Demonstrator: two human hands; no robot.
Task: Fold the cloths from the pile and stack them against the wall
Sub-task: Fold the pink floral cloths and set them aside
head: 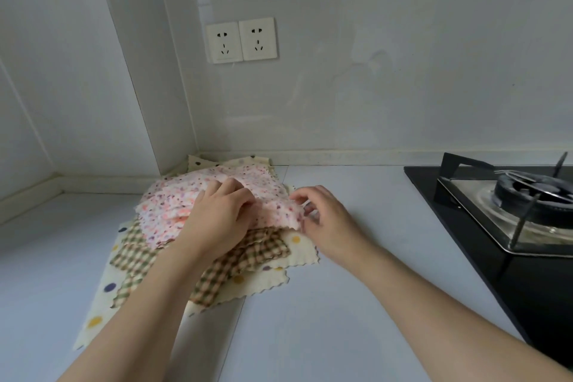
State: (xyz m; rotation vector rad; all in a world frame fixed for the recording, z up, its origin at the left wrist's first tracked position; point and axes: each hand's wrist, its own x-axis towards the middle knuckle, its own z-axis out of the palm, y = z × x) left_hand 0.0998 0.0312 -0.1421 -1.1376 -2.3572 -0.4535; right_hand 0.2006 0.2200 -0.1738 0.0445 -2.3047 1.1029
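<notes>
A pile of cloths lies on the white counter near the wall corner. On top is a pink floral cloth [173,198]. Under it lie green-and-brown checked cloths [136,254], and at the bottom cream cloths with coloured dots [102,298]. My left hand [217,220] rests on the floral cloth with its fingertips curled into a fold of the fabric. My right hand [322,220] pinches the floral cloth's right edge between thumb and fingers. My forearms hide part of the checked cloths.
A black gas hob [483,226] with a burner and pan support occupies the right side. Two wall sockets [242,40] sit above the pile. The back wall [372,87] meets the counter [310,319] just behind the cloths.
</notes>
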